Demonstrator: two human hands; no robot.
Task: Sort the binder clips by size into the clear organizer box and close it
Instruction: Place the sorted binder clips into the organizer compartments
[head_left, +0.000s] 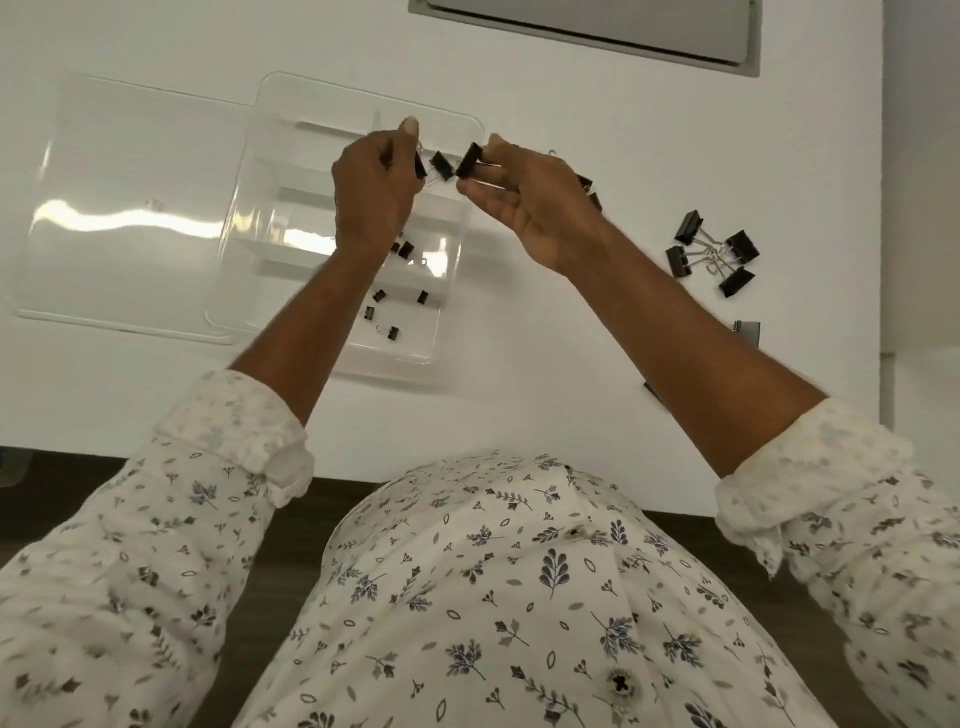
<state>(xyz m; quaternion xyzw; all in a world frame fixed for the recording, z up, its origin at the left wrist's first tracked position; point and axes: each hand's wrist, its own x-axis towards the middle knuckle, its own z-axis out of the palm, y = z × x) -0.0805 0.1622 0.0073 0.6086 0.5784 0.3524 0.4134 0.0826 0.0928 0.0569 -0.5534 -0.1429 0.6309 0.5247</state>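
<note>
The left hand (374, 192) and the right hand (535, 202) are up in the air, just over the far end of the clear box (239, 228). The left hand pinches a black clip (441, 166). The right hand pinches a second clip (470, 160). The two clips touch and look stuck to each other, so the person seems to be pulling them apart.

To do this well, each hand should keep a firm pinch on its own clip. A slow twist may slip the wire loops free better than a hard tug. Doing it right over the box is smart, since a dropped clip may land inside. Then each clip should be held next to the ones already in the box and go in the part with the same size.

The small clips (384, 312) lie in the part of the box nearest the person. The big clips (711, 254) sit in a bunch on the worktop (571, 338), off to the right, waiting their turn. The lid (130, 156) lies open on the left side of the box.

No words or labels can be read on anything.
</note>
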